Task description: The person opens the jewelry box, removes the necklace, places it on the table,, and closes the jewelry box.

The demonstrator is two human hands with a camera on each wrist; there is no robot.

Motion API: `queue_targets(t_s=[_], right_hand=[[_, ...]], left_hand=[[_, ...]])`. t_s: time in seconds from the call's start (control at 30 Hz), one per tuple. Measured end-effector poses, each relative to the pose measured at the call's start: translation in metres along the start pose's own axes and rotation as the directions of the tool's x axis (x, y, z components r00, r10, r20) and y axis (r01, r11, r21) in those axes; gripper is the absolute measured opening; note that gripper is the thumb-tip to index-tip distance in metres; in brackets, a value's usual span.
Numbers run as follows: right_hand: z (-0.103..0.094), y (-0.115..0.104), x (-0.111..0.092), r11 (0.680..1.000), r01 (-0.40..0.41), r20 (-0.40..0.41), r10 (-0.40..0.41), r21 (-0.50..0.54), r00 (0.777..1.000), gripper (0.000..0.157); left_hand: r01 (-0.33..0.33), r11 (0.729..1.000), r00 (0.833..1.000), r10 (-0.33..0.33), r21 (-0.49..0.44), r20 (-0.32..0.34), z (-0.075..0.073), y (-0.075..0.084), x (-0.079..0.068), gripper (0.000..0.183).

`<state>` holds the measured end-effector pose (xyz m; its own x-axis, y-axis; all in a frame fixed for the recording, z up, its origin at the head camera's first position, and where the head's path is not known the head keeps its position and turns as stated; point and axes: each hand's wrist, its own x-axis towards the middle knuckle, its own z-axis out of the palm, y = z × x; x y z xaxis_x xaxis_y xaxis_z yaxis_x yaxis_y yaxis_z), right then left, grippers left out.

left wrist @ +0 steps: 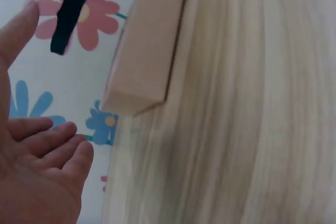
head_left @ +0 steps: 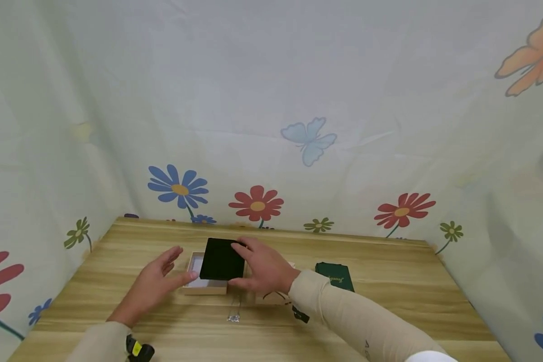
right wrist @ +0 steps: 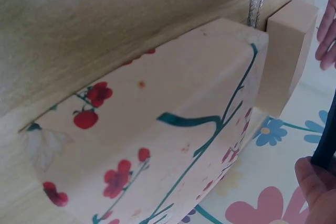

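My right hand [head_left: 267,266] pinches a thin, dark square pad [head_left: 221,259] by its right side, above a shallow open box [head_left: 204,290] with a pale inside. The left wrist view shows the pad [left wrist: 71,22] edge-on, apart from the box [left wrist: 144,51]. My left hand [head_left: 156,279] is at the box's left, fingers extended and holding nothing; its thumb tip is near the pad. In front of the box lies a silver necklace [head_left: 233,318], its chain [right wrist: 254,3] running beside the flower-printed box lid [right wrist: 173,135]. The right forearm partly covers that lid in the head view.
A dark green pouch or card [head_left: 337,275] with gold lettering lies right of the lid, partly behind the right sleeve. The wood-grain table [head_left: 398,281] meets a flower-printed cloth [head_left: 344,186] at its back and sides.
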<state>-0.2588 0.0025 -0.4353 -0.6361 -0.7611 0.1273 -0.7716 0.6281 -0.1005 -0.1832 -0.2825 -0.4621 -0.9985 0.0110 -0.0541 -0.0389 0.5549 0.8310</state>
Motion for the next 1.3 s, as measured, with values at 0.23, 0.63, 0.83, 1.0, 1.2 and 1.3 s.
queue_targets(t_s=[0.23,0.63,0.83,1.0,1.2,1.3], right_hand=[[0.006,0.005,0.006,0.999,-0.031,0.007,0.031,-0.024,0.999,0.081],[0.007,0.001,0.015,1.0,-0.025,0.033,0.025,0.003,0.999,0.077],[0.005,-0.002,0.019,0.999,-0.04,0.052,0.039,0.014,0.998,0.077],[0.006,-0.003,0.022,0.998,-0.042,0.052,0.039,0.042,0.998,0.076],[0.009,-0.004,0.024,0.998,-0.038,0.069,0.035,0.052,0.997,0.075],[0.008,-0.006,0.026,0.998,-0.031,0.07,0.028,0.049,0.997,0.074]], left_hand=[[0.016,0.992,0.996,-0.027,0.127,0.083,0.007,-0.014,0.011,0.129],[-0.037,0.993,0.993,0.025,0.112,0.111,0.011,-0.017,0.022,0.131],[-0.075,0.992,0.99,0.062,0.103,0.127,0.012,-0.017,0.025,0.129],[-0.109,0.989,0.986,0.095,0.096,0.137,0.012,-0.016,0.027,0.125],[-0.125,0.987,0.982,0.11,0.097,0.154,0.014,-0.015,0.026,0.122],[-0.136,0.987,0.98,0.122,0.083,0.155,0.015,-0.013,0.026,0.12]])
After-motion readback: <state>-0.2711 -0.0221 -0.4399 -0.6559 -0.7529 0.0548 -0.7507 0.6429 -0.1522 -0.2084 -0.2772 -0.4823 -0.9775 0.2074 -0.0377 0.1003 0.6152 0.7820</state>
